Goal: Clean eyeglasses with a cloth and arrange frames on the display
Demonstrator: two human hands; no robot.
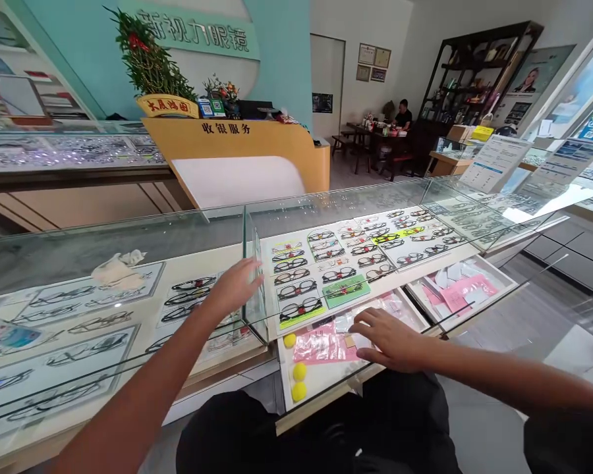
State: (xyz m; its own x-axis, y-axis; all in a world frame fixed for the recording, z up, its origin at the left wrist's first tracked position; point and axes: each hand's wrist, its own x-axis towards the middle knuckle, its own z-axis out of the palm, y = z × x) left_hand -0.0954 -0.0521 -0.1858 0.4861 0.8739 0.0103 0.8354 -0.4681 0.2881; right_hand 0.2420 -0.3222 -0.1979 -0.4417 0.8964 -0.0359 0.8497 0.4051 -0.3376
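Observation:
My left hand point(236, 284) is over the glass showcase, beside an upright glass divider point(253, 276), with its fingers apart and nothing in them. Over the open drawer point(316, 388), my right hand point(383, 337) hovers or rests near the plastic packets, fingers spread and bent. Whether its fingertips touch the packets cannot be made out. Pink and clear packets point(319, 343) lie in this drawer, with yellow round pieces point(299, 372) at its left side. Behind the hands, rows of eyeglasses point(297, 288) lie on the case floor, one pair on a green card point(346, 291).
A second open drawer point(504, 289) with pink packets is at the right. A crumpled cloth point(119, 271) lies on the left showcase. Beyond stands a yellow counter point(247, 148). A person point(404, 115) sits at a far table. Paper signs point(495, 163) stand at the right.

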